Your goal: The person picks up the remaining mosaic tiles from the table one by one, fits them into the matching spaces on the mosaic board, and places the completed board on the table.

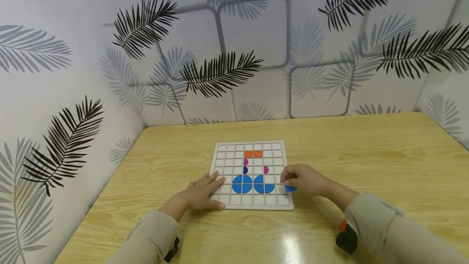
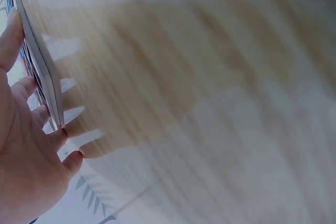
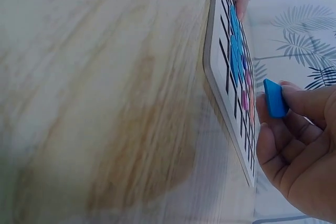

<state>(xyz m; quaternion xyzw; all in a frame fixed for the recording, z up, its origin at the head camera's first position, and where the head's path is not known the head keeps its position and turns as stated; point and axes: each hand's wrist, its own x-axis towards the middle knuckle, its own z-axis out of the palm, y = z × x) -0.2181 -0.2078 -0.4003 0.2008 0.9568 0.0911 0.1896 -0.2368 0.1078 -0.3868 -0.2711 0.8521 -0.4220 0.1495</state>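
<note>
A white board [image 1: 234,201] with a black grid lies flat on the table. My left hand [image 1: 203,192] rests over its left edge, fingers spread; in the left wrist view the fingertips sit right at the edge. By the board's right edge my right hand [image 1: 303,179] pinches a small flat blue tile [image 3: 275,99] between thumb and fingers, above the surface. On the grid are orange square tiles [image 1: 248,154], magenta half-round tiles [image 1: 266,170], a navy half-round tile [image 1: 245,170], a full blue circle of quarter tiles [image 1: 237,180] and a three-quarter blue circle [image 1: 258,188].
The wood-grain table [image 1: 366,154] extends around the board on all sides. A wall with a leaf pattern [image 1: 256,101] borders its back edge, and another stands along the left. A black and orange object [image 1: 346,239] shows under the right sleeve.
</note>
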